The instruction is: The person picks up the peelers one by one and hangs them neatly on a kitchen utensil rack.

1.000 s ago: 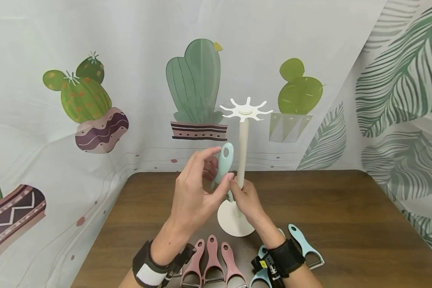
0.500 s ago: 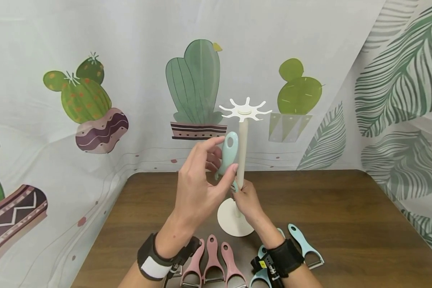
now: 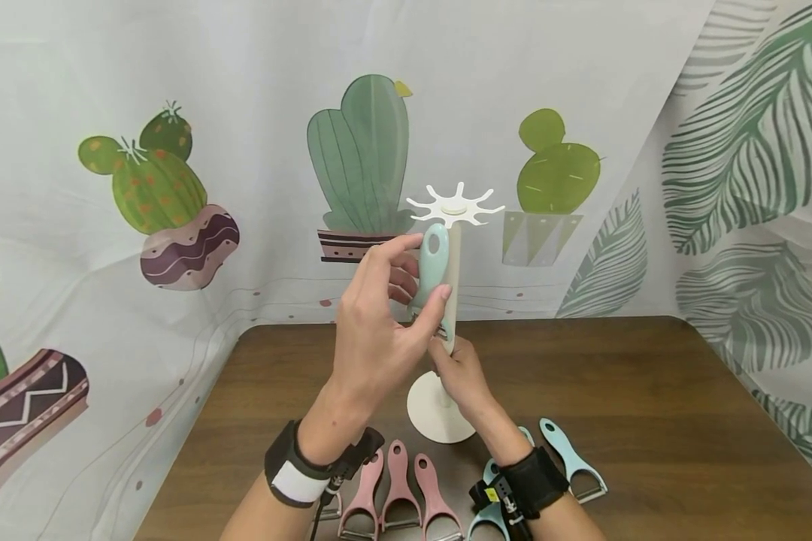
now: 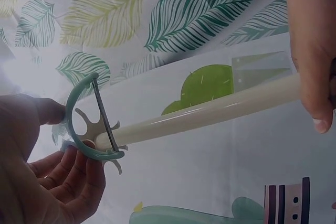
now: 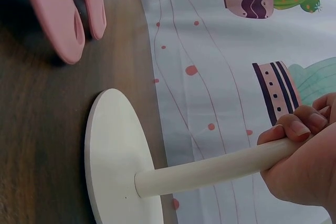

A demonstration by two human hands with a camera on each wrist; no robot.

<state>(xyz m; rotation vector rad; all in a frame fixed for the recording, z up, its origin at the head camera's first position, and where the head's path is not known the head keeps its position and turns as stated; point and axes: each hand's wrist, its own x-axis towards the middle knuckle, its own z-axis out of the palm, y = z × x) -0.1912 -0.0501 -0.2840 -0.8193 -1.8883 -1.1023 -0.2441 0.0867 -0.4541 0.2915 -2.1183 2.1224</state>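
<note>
My left hand [image 3: 375,338] pinches a mint-green Y-shaped peeler [image 3: 433,259] between thumb and fingers. The peeler's handle points up, its holed end just below the star-shaped hooks of a white stand [image 3: 455,207]. In the left wrist view, the peeler's curved head [image 4: 69,111] and metal blade [image 4: 105,114] face the camera, in front of the stand's hooked top. My right hand [image 3: 463,376] grips the lower part of the stand's pole [image 5: 220,170]. The stand's round base [image 5: 118,156] appears tilted in the right wrist view; whether it touches the table is unclear.
Several pink peelers [image 3: 398,473] lie on the brown wooden table [image 3: 609,376] in front of the stand. Light-blue peelers [image 3: 562,443] lie to the right, partly hidden by my right wrist. A cloth printed with cacti [image 3: 362,165] and leaves hangs behind the table.
My left hand has lifted the peeler up and slightly right, from beside the pole's middle to just under the hooks. My right hand keeps its grip on the pole.
</note>
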